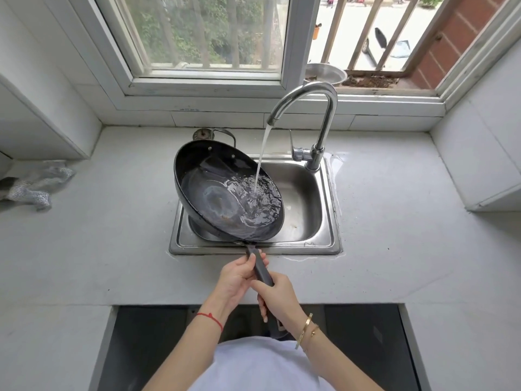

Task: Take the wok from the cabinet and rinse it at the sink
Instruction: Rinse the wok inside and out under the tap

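A black wok (214,193) hangs tilted over the left part of the steel sink (310,204), its open side turned toward me and to the right. Water runs from the curved chrome faucet (315,108) into the wok's lower right side and pools there. The wok's long dark handle (260,268) reaches toward me over the sink's front rim. My left hand (238,275) grips the handle near the wok. My right hand (277,294) grips it farther back, just behind the left.
A crumpled grey cloth (36,184) lies on the counter at the far left. White wall cabinets (479,165) flank both sides. A metal bowl (324,74) sits on the window ledge behind the faucet. Spilled water wets the counter beside the faucet base.
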The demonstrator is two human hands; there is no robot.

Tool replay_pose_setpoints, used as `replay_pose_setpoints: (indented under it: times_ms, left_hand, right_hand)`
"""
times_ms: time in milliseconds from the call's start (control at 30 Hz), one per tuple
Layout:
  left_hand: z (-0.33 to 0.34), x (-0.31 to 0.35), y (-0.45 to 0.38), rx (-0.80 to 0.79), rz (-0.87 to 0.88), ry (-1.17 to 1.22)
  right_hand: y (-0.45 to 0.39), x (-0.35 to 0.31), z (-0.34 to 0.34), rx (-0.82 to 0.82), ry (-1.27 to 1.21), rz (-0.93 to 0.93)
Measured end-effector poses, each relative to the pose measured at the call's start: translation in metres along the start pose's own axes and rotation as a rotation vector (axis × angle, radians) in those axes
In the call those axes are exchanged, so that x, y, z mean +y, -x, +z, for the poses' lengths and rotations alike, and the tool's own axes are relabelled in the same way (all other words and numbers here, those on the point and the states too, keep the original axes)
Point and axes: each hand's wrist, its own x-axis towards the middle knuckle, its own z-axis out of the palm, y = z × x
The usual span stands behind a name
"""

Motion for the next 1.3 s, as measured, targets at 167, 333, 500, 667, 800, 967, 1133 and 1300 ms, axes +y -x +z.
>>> replay_pose_setpoints:
  times_ms: [167,333,500,667,800,967,1133,1300]
  left_hand:
    - [0.013,-0.006,0.001,0.049,0.022,-0.118]
    - [0.019,-0.009,0.004,0.136,0.084,-0.266]
    - [0.018,-0.009,0.005,0.154,0.153,-0.368]
    - [0.01,-0.005,0.006,0.191,0.232,-0.486]
    - [0.005,0.002,0.007,0.217,0.289,-0.542]
    - [0.006,0.013,0.012,0.289,0.298,-0.566]
    - [0.0,0.022,0.015,0.341,0.321,-0.568]
    - [-0.004,0.02,0.015,0.33,0.293,-0.559]
  right_hand:
    - [0.003,0.004,0.0,0.294,0.647,-0.021]
    - [0.002,0.014,-0.001,0.328,0.524,-0.07]
    - [0.0,0.021,0.0,0.226,0.25,-0.083]
    - [0.001,0.018,0.001,0.113,0.038,-0.056]
    - [-0.001,0.01,0.008,0.063,-0.03,-0.054]
    - [-0.003,0.001,0.013,-0.011,-0.105,-0.042]
    - [-0.004,-0.005,0.022,-0.039,-0.158,-0.028]
    - [-0.004,-0.002,0.025,-0.031,-0.124,-0.034]
